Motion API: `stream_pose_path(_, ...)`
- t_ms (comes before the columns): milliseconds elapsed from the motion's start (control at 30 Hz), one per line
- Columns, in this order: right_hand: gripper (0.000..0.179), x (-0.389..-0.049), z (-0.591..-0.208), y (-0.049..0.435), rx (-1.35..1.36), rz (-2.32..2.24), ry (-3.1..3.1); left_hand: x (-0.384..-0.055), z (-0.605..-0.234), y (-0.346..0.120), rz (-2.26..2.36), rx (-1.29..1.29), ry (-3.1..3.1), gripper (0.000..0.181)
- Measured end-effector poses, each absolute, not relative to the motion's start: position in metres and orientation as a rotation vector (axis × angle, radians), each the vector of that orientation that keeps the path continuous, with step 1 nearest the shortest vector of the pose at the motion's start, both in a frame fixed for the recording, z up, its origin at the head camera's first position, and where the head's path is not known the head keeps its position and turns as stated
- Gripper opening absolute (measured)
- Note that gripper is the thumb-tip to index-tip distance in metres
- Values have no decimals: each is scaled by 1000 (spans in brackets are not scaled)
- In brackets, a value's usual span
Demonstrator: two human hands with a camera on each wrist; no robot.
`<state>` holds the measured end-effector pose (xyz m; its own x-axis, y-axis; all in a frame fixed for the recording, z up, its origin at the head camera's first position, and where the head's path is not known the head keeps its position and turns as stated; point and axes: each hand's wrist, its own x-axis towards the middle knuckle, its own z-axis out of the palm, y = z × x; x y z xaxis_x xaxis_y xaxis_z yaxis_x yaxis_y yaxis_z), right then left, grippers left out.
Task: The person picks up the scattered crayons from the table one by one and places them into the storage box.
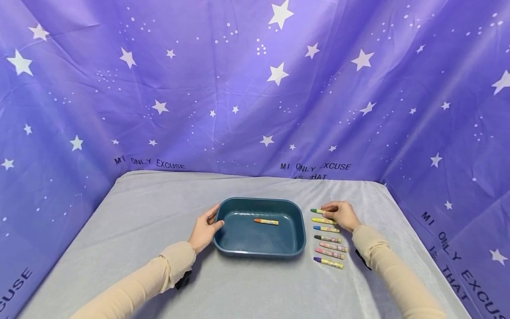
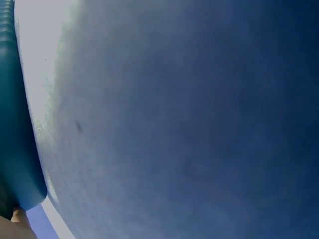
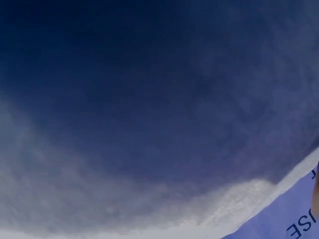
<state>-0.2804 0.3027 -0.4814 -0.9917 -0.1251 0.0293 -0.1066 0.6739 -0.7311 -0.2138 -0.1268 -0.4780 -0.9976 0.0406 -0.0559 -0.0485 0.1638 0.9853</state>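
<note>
A dark teal rectangular tray sits on the cloth, with an orange crayon lying in it. My left hand grips the tray's left rim, thumb over the edge and fingers along the outside. The left wrist view catches the tray's side wall and a bit of that hand. To the right of the tray, my right hand pinches a green crayon at the top of a column of crayons. Below it lie a yellow crayon and a blue crayon.
Further down the column are a black crayon, two pink crayons, the upper and the lower, and a purple crayon. A grey cloth covers the table. Purple star-print curtains stand behind and at both sides.
</note>
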Motion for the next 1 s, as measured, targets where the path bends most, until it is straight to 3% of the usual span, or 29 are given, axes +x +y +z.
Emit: stream_pose_path(1000, 35, -259, -410, 250, -324, -1460, 2751, -211, -471, -127, 1988, -7, 2295, 61)
